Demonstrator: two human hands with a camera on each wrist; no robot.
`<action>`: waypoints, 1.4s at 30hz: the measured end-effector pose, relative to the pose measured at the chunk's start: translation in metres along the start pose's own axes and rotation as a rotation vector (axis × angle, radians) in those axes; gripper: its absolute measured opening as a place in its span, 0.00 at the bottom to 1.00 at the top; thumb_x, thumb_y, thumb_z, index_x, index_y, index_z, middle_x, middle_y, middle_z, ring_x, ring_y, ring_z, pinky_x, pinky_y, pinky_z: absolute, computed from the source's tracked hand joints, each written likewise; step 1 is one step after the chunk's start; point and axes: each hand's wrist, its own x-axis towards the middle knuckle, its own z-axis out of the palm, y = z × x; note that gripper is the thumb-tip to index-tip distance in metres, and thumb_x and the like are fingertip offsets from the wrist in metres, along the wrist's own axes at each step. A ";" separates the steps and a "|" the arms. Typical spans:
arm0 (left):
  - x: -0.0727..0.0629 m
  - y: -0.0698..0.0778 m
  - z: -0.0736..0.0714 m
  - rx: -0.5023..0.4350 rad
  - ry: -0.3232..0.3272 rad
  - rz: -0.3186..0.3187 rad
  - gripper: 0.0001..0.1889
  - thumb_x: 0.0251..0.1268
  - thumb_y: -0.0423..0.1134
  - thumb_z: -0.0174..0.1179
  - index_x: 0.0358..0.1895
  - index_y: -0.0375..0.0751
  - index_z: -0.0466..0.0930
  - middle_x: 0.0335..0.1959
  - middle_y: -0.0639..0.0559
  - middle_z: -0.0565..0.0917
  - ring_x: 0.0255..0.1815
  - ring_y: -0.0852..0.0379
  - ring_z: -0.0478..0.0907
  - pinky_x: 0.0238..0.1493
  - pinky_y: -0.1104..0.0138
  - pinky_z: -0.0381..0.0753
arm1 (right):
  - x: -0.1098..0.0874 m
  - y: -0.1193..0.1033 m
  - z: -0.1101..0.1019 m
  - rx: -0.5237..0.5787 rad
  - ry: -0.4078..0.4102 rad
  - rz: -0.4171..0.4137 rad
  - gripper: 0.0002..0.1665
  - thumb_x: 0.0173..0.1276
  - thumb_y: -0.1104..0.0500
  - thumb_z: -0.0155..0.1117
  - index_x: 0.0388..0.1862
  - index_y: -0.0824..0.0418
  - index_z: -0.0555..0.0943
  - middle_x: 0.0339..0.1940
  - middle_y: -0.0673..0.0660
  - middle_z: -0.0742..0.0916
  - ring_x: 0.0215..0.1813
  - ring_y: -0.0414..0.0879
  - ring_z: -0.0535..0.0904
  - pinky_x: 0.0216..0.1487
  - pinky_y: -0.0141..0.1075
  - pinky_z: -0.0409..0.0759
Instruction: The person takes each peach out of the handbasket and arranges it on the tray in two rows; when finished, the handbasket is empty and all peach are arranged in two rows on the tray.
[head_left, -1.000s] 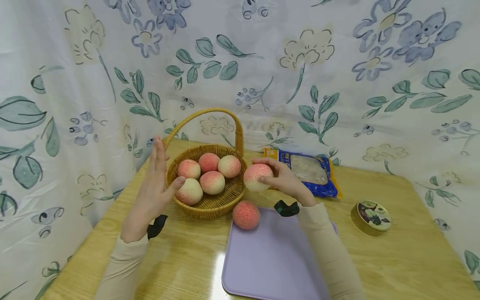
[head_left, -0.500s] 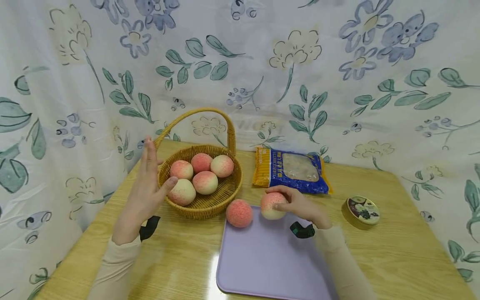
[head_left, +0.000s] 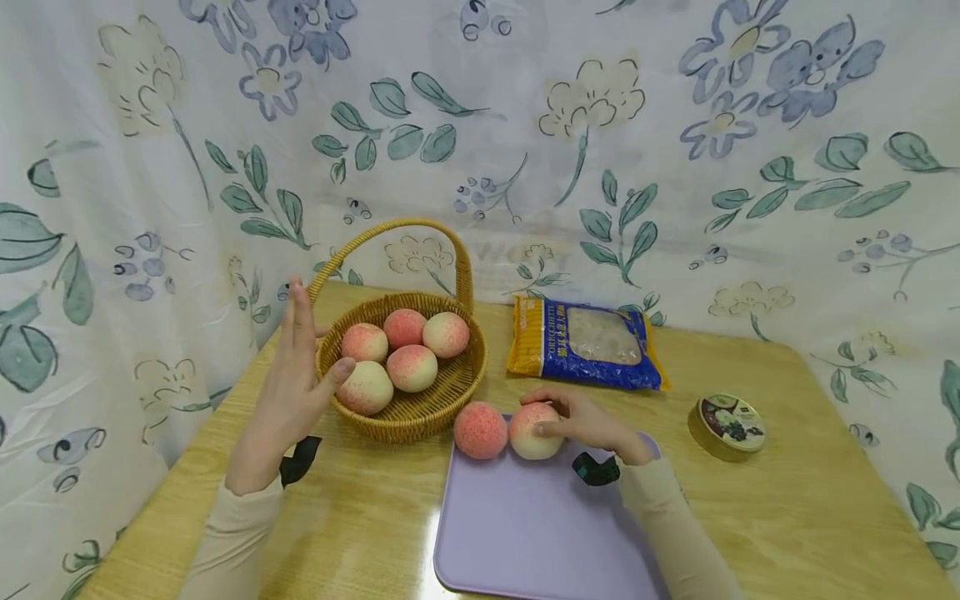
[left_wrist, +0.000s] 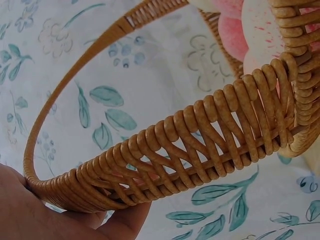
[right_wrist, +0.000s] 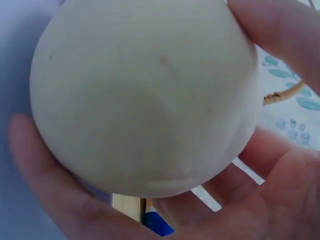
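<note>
My left hand (head_left: 288,392) stands at the left side of the wicker basket (head_left: 408,429). Its visible fingers point up straight beside the handle, and its thumb reaches over the rim. In the left wrist view, this hand (left_wrist: 45,215) touches the basket handle (left_wrist: 200,145), with part of it hidden underneath. My right hand (head_left: 588,427) grips a pink-and-cream peach (head_left: 534,433) at the back of the lilac tray (head_left: 543,525). Fingers curl round it in the right wrist view, where the peach (right_wrist: 145,100) shows its cream side. Beside it on the tray lies a red-pink peach (head_left: 481,431).
Several peaches (head_left: 412,368) lie in the basket. Behind the tray is a blue-and-yellow pasta bag (head_left: 588,342). A round tin (head_left: 727,427) stands at the right on the wooden table (head_left: 810,492). A floral curtain (head_left: 517,150) hangs behind.
My right hand has carried its peach from beside the basket, right and down to the tray, then slightly left against the red-pink peach. My left hand stays by the basket; the head view shifted slightly.
</note>
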 end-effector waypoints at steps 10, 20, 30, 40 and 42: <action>0.001 0.002 -0.001 0.000 -0.006 -0.023 0.48 0.72 0.59 0.49 0.78 0.50 0.24 0.80 0.54 0.27 0.59 0.33 0.70 0.61 0.35 0.62 | -0.003 0.000 0.002 0.021 -0.094 0.055 0.35 0.64 0.55 0.69 0.69 0.58 0.69 0.68 0.63 0.74 0.62 0.54 0.72 0.53 0.41 0.79; 0.000 0.002 -0.002 -0.004 -0.005 -0.004 0.47 0.73 0.57 0.49 0.78 0.48 0.24 0.80 0.53 0.27 0.57 0.30 0.71 0.60 0.35 0.64 | -0.005 0.006 0.002 0.029 -0.041 0.013 0.45 0.60 0.61 0.71 0.74 0.60 0.62 0.73 0.66 0.68 0.65 0.60 0.68 0.49 0.42 0.81; 0.001 0.000 -0.002 -0.001 -0.010 -0.007 0.47 0.72 0.59 0.48 0.78 0.49 0.24 0.80 0.55 0.26 0.57 0.31 0.71 0.60 0.34 0.61 | -0.006 0.008 0.000 -0.027 -0.096 -0.009 0.48 0.61 0.57 0.71 0.77 0.56 0.59 0.76 0.60 0.66 0.74 0.59 0.61 0.68 0.50 0.67; 0.001 0.002 -0.003 -0.006 -0.021 -0.023 0.47 0.72 0.57 0.49 0.78 0.52 0.23 0.80 0.54 0.26 0.58 0.31 0.70 0.61 0.34 0.61 | -0.007 0.004 -0.006 0.033 -0.146 -0.027 0.43 0.69 0.59 0.62 0.77 0.64 0.54 0.75 0.68 0.64 0.73 0.65 0.62 0.67 0.56 0.67; 0.001 0.002 -0.003 -0.003 -0.023 -0.031 0.47 0.73 0.57 0.49 0.78 0.53 0.23 0.80 0.54 0.26 0.58 0.31 0.70 0.62 0.34 0.61 | -0.005 0.002 -0.012 0.059 -0.126 -0.026 0.41 0.71 0.59 0.59 0.77 0.66 0.53 0.74 0.70 0.65 0.72 0.67 0.63 0.63 0.53 0.72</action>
